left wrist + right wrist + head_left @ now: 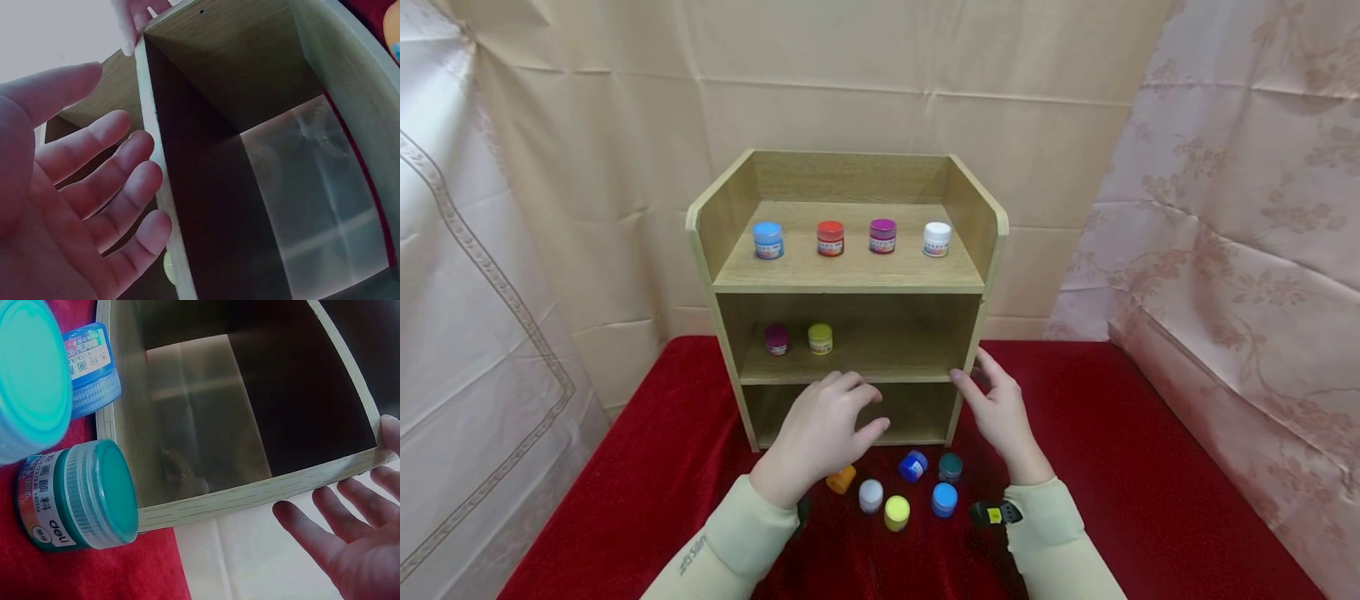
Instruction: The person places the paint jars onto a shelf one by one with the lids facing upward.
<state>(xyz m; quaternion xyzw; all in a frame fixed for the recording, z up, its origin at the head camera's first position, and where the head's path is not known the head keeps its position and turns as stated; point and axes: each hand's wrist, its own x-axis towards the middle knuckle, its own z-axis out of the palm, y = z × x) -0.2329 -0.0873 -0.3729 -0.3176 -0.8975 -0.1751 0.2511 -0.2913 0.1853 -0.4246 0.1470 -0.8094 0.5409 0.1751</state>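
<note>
My left hand (831, 425) is raised before the lower part of a wooden shelf unit (850, 289), fingers loosely bent and nothing in them. In the left wrist view its fingertips (153, 231) lie near the middle board's front edge; contact is unclear. At the unit's right side panel is my right hand (1000, 408). Its thumb (390, 432) touches the front edge, while its fairly straight fingers spread along the outer side. On the middle board stand a purple paint jar (777, 340) and a yellow-green paint jar (821, 339).
Blue (768, 241), red (831, 238), purple (882, 237) and white (936, 239) jars line the top board. On the red cloth (1075, 467) lie orange (841, 479), grey (871, 496), yellow (897, 513), dark blue (913, 467), light blue (944, 500) and teal (950, 467) jars.
</note>
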